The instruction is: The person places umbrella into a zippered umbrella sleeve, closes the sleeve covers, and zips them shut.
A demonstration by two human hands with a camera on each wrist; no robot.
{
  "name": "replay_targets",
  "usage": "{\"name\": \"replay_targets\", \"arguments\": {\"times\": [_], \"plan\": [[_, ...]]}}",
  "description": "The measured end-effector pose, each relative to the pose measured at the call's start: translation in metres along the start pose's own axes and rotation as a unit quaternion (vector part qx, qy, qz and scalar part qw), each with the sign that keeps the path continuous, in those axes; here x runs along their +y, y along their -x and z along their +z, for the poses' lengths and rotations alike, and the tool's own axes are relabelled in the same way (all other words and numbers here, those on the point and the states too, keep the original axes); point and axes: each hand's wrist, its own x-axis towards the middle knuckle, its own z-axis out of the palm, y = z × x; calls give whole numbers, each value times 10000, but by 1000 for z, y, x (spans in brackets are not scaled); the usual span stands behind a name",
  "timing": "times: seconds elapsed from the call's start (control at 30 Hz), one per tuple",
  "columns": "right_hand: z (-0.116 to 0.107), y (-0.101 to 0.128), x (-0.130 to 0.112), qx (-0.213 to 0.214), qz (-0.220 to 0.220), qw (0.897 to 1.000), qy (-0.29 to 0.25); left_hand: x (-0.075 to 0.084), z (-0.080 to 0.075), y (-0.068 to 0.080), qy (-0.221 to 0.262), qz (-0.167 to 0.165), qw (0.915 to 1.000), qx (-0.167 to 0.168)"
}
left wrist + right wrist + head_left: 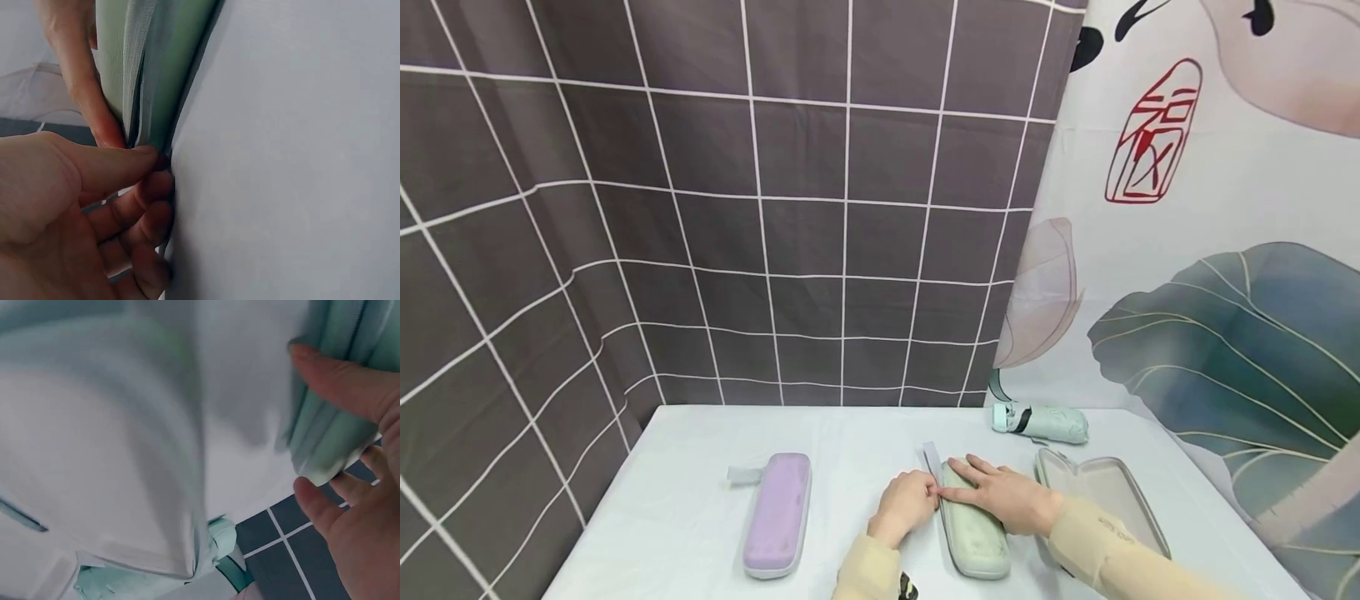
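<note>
A pale green zippered pencil case [973, 533] lies on the white table. At its left side my left hand [904, 504] pinches the zipper end between thumb and index finger. The pull itself is hidden by the fingertips in the left wrist view, where the zipper [137, 75] runs up from the left hand [81, 187]. My right hand [1003, 496] spans the case near its far end, holding it. In the right wrist view, the right hand [362, 512] has its thumb against one side and its fingers around the far end. A grey strap [931, 458] sticks out there.
A purple pencil case [778, 517] with a grey strap [745, 476] lies to the left. Just right of the right hand is an opened case [1116, 487] with a pale lining. Behind it lies a folded mint umbrella [1048, 423]. A dark checked curtain [797, 233] hangs behind the table.
</note>
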Motion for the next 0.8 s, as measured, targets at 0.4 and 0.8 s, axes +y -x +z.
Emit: {"name": "replay_targets", "arguments": {"times": [0.4,0.8], "plan": [[3,-6,-13,305,444,9974,-477,-1,-2,8,-321,-41,9994,118],[2,-15,-27,586,1100,9791,-1606,-11,-11,15,-38,-63,9999,-100]]}}
